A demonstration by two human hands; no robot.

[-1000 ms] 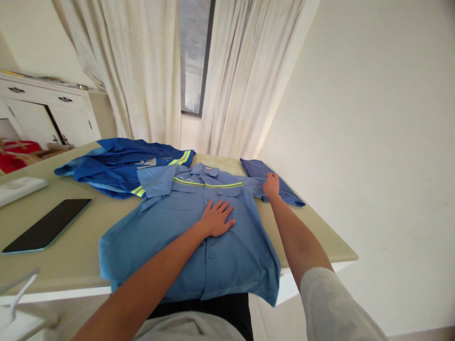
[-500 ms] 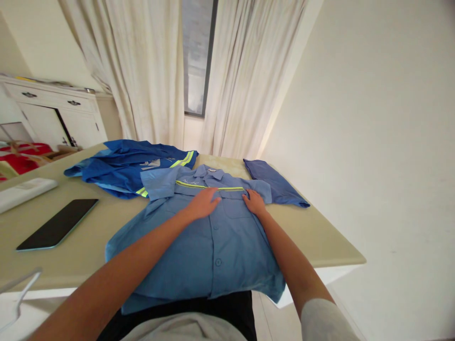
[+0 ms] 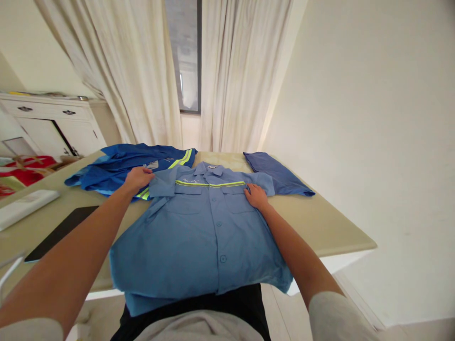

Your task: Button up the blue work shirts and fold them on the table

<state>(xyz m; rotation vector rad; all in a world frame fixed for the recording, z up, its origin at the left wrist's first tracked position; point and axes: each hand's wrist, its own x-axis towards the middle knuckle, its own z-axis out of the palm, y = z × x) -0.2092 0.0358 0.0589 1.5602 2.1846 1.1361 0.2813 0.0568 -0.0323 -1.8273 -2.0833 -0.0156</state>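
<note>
A light-blue short-sleeved work shirt (image 3: pixel 192 232) lies front up, its collar away from me and its hem over the near table edge. A yellow reflective strip crosses its chest above two pocket flaps. At the end of the left-side sleeve, my left hand (image 3: pixel 140 179) is closed, fingers pinching the cuff. My right hand (image 3: pixel 256 195) rests open on the shirt beside the right-hand pocket, fingers spread near the sleeve seam. Just behind my left hand is a crumpled darker blue garment (image 3: pixel 131 158) with reflective bands.
A folded blue-violet garment (image 3: pixel 277 173) lies at the table's right side. On the left are a dark flat tablet-like object (image 3: pixel 62 232), partly behind my forearm, and a long white box (image 3: pixel 28 208). A white hanger (image 3: pixel 10 274) shows at lower left. The table (image 3: pixel 341 232) borders a wall.
My left hand has moved left from the shirt's middle to the sleeve end and closed on it. My right hand remains at the right chest. The view has shifted slightly.
</note>
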